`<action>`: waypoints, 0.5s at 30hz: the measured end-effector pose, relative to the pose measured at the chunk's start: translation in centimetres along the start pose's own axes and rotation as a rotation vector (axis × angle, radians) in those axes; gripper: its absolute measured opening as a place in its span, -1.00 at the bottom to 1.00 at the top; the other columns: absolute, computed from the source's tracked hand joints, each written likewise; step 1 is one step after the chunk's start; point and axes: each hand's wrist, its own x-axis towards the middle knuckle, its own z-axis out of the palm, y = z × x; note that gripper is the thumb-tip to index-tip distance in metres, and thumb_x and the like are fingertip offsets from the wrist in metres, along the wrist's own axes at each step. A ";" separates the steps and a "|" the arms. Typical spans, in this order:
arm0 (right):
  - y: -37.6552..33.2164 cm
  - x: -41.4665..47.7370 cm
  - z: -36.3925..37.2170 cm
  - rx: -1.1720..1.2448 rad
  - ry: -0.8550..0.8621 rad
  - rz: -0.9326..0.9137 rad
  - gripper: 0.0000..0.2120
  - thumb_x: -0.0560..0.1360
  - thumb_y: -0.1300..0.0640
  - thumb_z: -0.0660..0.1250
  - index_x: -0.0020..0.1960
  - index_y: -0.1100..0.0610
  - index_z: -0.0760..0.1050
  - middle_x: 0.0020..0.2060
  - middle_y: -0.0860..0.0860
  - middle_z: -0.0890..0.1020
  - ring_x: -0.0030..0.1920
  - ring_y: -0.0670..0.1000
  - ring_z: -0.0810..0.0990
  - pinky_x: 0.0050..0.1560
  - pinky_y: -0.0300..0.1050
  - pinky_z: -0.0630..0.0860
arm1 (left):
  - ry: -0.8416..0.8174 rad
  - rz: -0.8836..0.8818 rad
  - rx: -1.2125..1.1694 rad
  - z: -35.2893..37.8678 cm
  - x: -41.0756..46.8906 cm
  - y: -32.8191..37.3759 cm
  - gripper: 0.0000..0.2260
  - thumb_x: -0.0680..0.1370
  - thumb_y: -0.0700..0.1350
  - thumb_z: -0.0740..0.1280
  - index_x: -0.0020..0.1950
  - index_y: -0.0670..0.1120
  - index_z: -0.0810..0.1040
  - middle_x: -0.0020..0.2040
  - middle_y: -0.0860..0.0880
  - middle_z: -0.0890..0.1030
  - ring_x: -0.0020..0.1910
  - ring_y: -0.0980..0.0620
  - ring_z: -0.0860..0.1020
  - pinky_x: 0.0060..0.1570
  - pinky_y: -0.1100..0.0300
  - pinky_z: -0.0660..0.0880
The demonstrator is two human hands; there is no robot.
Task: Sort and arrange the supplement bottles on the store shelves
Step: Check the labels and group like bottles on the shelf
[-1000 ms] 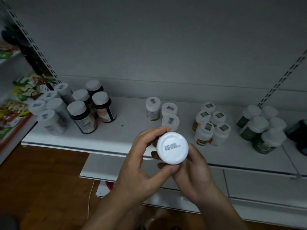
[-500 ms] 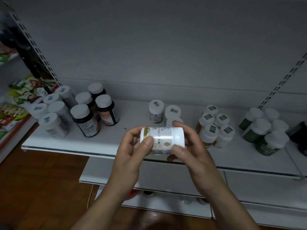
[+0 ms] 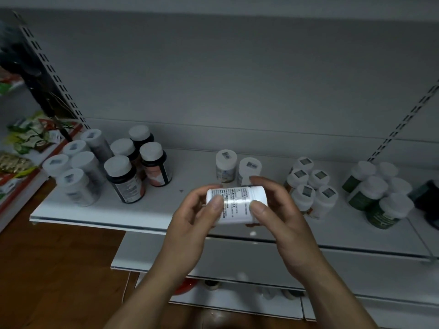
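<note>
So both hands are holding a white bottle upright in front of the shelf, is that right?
Not quite. The left hand and right hand do hold the bottle in front of the shelf, but the head view shows it turned on its side, not upright.

A brown wooden floor (image 3: pixel 59 269) fills the lower left; at the far left a side rack (image 3: pixel 21 180) with a red front edge carries green snack packets (image 3: pixel 28 136) and a golden packet (image 3: pixel 13 162); a grey back panel (image 3: pixel 237 79) spans the upper view, flanked by a left slotted upright (image 3: pixel 54 77) and a right slotted upright (image 3: pixel 401 124); a dark blurred shape (image 3: pixel 31 74) sits beside the left one; a red object (image 3: pixel 187 284) shows low down, partly hidden.
</note>
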 end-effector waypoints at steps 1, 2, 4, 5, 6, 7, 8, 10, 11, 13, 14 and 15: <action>0.0 0.1 0.0 0.001 0.013 0.010 -0.59 0.34 -0.14 0.35 0.16 -0.08 0.52 -0.01 -0.12 0.67 -0.04 -0.10 0.65 -0.13 -0.19 0.59 | -0.030 -0.002 -0.002 0.0 0.0 -0.1 -0.70 0.54 0.10 0.33 0.25 0.06 0.50 0.06 0.16 0.65 0.03 0.20 0.62 -0.03 0.33 0.53; 0.1 0.1 0.0 0.007 0.032 0.030 -0.63 0.33 -0.17 0.35 0.10 -0.09 0.55 -0.04 -0.10 0.69 -0.07 -0.09 0.66 -0.16 -0.19 0.59 | -0.071 0.003 -0.015 -0.1 -0.1 -0.2 -0.64 0.52 0.02 0.33 0.32 0.07 0.44 0.12 0.19 0.63 0.10 0.21 0.59 0.01 0.33 0.52; 0.4 0.3 0.1 0.012 0.077 0.069 -0.65 0.32 -0.24 0.32 0.02 -0.11 0.59 -0.06 -0.06 0.69 -0.09 -0.08 0.66 -0.21 -0.20 0.57 | -0.123 0.043 -0.014 -0.4 -0.2 -0.3 -0.48 0.47 -0.17 0.35 0.42 0.02 0.34 0.24 0.23 0.56 0.21 0.19 0.55 0.08 0.30 0.53; 0.5 0.3 0.2 0.012 0.091 0.079 -0.64 0.32 -0.26 0.31 0.02 -0.12 0.59 -0.05 -0.06 0.69 -0.10 -0.08 0.66 -0.22 -0.20 0.56 | -0.135 0.060 -0.008 -0.5 -0.2 -0.3 -0.46 0.46 -0.22 0.36 0.41 0.00 0.34 0.25 0.22 0.55 0.22 0.17 0.54 0.09 0.28 0.53; 0.6 0.3 0.2 0.013 0.090 0.081 -0.62 0.32 -0.27 0.29 0.05 -0.13 0.58 -0.04 -0.08 0.69 -0.09 -0.09 0.66 -0.22 -0.20 0.57 | -0.130 0.063 -0.012 -0.6 -0.2 -0.2 -0.49 0.46 -0.23 0.39 0.38 -0.01 0.39 0.22 0.20 0.57 0.20 0.17 0.56 0.06 0.28 0.55; 0.6 0.2 0.3 0.011 0.073 0.075 -0.60 0.33 -0.26 0.29 0.11 -0.14 0.55 -0.02 -0.12 0.67 -0.07 -0.10 0.65 -0.21 -0.18 0.58 | -0.110 0.051 -0.025 -0.7 -0.1 -0.1 -0.54 0.46 -0.21 0.42 0.34 0.00 0.43 0.17 0.18 0.61 0.15 0.17 0.58 0.01 0.29 0.55; 0.5 0.1 0.4 0.002 0.047 0.064 -0.57 0.35 -0.24 0.28 0.18 -0.14 0.50 0.00 -0.16 0.66 -0.04 -0.10 0.64 -0.18 -0.16 0.59 | -0.077 0.038 -0.042 -0.6 0.0 0.0 -0.60 0.48 -0.16 0.46 0.29 0.01 0.48 0.12 0.18 0.63 0.11 0.19 0.60 -0.04 0.31 0.55; 0.2 -0.1 0.5 -0.022 0.008 0.047 -0.56 0.39 -0.19 0.30 0.24 -0.13 0.44 0.01 -0.22 0.64 0.00 -0.10 0.63 -0.13 -0.14 0.61 | -0.028 0.012 -0.039 -0.7 0.1 0.0 -0.67 0.46 -0.03 0.39 0.21 0.04 0.52 0.05 0.19 0.66 0.03 0.23 0.62 -0.08 0.36 0.54; 0.2 -0.1 0.5 -0.025 0.009 0.047 -0.60 0.42 -0.14 0.32 0.24 -0.12 0.45 0.00 -0.23 0.64 -0.01 -0.10 0.64 -0.14 -0.14 0.61 | -0.027 0.002 -0.032 -0.6 0.0 -0.1 -0.68 0.47 0.01 0.37 0.21 0.05 0.52 0.04 0.20 0.66 0.03 0.25 0.61 -0.07 0.37 0.53; 0.3 0.1 0.7 0.002 0.047 0.067 -0.67 0.43 -0.09 0.31 0.18 -0.09 0.50 -0.03 -0.19 0.65 -0.06 -0.09 0.65 -0.22 -0.17 0.59 | -0.075 0.001 -0.040 -0.7 -0.1 -0.2 -0.63 0.53 0.00 0.42 0.31 0.05 0.45 0.14 0.20 0.62 0.12 0.23 0.58 -0.02 0.34 0.53; 0.4 0.2 0.8 0.019 0.070 0.084 -0.68 0.43 -0.11 0.31 0.15 -0.07 0.53 -0.05 -0.14 0.67 -0.11 -0.07 0.66 -0.25 -0.19 0.57 | -0.097 0.012 -0.039 -0.8 -0.2 -0.4 -0.54 0.50 -0.06 0.42 0.37 0.05 0.40 0.20 0.18 0.59 0.19 0.19 0.56 0.00 0.31 0.54; 0.5 0.2 0.8 0.027 0.086 0.097 -0.68 0.42 -0.14 0.31 0.13 -0.07 0.54 -0.06 -0.10 0.68 -0.15 -0.04 0.67 -0.28 -0.19 0.56 | -0.116 0.028 -0.041 -1.0 -0.3 -0.5 -0.50 0.48 -0.14 0.40 0.40 0.03 0.37 0.24 0.16 0.56 0.23 0.16 0.54 0.02 0.28 0.54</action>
